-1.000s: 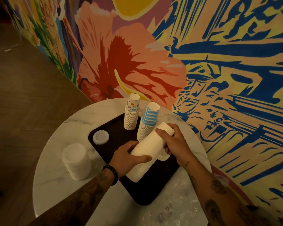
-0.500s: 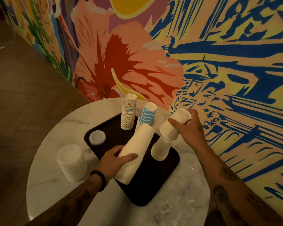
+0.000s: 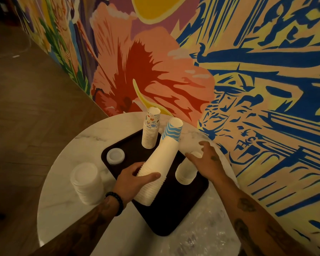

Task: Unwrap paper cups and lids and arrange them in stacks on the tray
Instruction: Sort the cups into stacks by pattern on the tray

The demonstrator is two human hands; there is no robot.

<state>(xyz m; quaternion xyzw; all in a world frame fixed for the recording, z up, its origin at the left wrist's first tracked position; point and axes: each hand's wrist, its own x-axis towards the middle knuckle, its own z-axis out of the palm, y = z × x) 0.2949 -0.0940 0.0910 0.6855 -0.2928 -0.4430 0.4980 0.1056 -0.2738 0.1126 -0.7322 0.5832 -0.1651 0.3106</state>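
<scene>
- Two white cup stacks are at the dark tray (image 3: 174, 215): the left hand (image 3: 135, 182) grips the tall stack (image 3: 159, 167), tilted above it.
- The right hand (image 3: 209, 163) covers the top of the short stack (image 3: 186, 172), which stands on the tray; its fingers are spread, and I cannot tell whether it grips.
- The patterned stack (image 3: 151, 132) and the blue-striped stack (image 3: 173, 129) stand behind.
- The lid stack (image 3: 86, 182) sits on the marble table (image 3: 63, 209).

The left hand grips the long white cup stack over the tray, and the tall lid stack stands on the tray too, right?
Not quite: the head view shows the tall lid stack on the marble table, left of the tray, not on it. The left hand does grip the long white cup stack over the tray.
</scene>
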